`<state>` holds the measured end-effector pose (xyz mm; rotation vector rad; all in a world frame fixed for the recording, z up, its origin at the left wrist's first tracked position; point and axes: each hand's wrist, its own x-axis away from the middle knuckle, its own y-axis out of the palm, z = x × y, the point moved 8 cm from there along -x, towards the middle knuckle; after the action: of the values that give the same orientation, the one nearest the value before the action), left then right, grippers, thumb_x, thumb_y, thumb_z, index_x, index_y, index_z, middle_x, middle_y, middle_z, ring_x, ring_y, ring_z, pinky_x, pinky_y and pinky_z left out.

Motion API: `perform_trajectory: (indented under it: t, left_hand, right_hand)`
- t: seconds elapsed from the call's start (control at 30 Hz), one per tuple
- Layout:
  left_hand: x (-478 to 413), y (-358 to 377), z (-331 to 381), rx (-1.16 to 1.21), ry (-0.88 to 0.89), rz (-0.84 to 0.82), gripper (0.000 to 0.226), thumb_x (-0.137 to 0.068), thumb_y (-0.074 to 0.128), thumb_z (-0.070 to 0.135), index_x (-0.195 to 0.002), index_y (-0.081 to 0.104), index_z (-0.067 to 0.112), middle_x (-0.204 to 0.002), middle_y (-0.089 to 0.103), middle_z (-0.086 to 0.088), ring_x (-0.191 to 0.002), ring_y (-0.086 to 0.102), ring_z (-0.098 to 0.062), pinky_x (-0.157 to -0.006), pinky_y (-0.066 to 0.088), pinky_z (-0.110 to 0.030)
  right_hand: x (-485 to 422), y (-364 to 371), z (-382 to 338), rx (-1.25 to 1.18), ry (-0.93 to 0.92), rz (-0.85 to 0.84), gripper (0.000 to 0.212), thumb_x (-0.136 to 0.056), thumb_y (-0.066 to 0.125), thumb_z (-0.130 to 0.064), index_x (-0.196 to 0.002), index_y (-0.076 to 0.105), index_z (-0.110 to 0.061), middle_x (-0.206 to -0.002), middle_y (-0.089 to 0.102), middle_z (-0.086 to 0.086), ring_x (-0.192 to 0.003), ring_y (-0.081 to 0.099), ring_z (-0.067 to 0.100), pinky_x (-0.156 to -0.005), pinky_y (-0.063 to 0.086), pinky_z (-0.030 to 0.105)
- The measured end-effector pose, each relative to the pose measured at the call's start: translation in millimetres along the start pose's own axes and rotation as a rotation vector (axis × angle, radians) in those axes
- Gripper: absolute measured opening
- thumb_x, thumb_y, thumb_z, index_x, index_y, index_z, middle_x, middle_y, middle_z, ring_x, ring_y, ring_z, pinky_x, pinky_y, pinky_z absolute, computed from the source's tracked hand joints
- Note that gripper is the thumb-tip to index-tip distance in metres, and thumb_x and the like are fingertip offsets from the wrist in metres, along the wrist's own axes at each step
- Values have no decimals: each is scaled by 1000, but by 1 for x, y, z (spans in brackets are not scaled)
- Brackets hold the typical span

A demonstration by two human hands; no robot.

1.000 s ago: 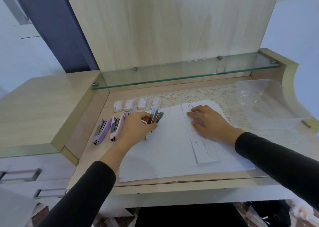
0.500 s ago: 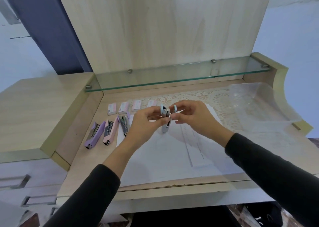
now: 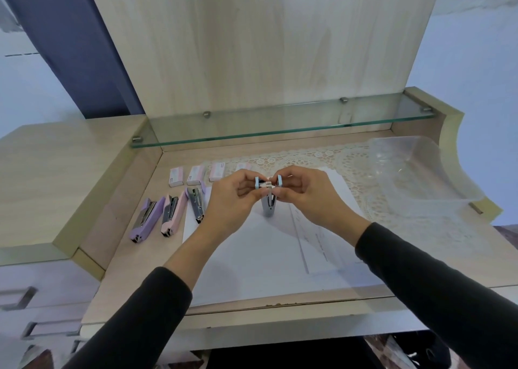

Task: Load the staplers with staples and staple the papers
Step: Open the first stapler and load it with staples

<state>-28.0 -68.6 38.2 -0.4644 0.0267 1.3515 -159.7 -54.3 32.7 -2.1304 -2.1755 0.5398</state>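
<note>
Both hands hold a light blue stapler up above the white papers, its two halves spread apart at the top. My left hand pinches the left half and my right hand pinches the right half. Three more staplers lie in a row at the left: a purple stapler, a pink stapler and a third stapler with its metal side up. Several small staple boxes stand in a row behind them; my hands partly hide the rightmost one.
A clear plastic tub sits at the right on a lace mat. A glass shelf runs along the back above the desk. A raised wooden top with drawers borders the left side.
My left hand lifted the blue stapler off the papers. My right hand left the papers and took the stapler's other half; the two halves now stand apart.
</note>
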Motion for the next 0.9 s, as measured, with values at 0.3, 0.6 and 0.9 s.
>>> perform_trajectory:
  t: [0.3,0.6,0.9]
  left_hand:
    - [-5,-1,-10,61,-10,-15,18,-85,57,-2,-85,57,16,-88,67,-1,-81,66,-2,-79,51,-15]
    - [-1,-8,-12,145,-41,-59,15,-87,55,0,-91,58,14,-100,68,-2,-94,66,-10,-87,51,-25]
    - [18,-43,-23,-146,-37,-81,27,-75,71,3,-92,61,22,-92,65,-2,-78,59,0,-68,48,-9]
  right_hand:
    - [-5,-2,2,23,16,-3,8,-82,62,-4,-90,62,-5,-85,70,12,-77,68,17,-74,57,23]
    - [-1,-10,11,29,50,-20,10,-78,65,0,-85,60,-4,-93,71,10,-84,69,22,-80,56,33]
    - [13,-46,20,386,24,0,20,-72,72,-3,-78,64,-21,-70,58,-13,-56,51,4,-65,49,19]
